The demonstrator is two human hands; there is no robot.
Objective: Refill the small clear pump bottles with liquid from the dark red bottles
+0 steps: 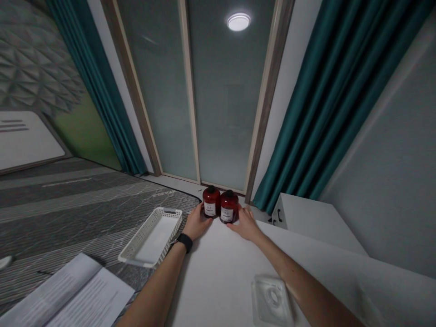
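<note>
White basket [155, 240], open book [73, 293] left of red bottles [211, 197].

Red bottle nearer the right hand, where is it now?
In the head view, the red bottle is below centre, slightly right, at the far end of the white tabletop, between the other red bottle on its left and the right hand.
</note>
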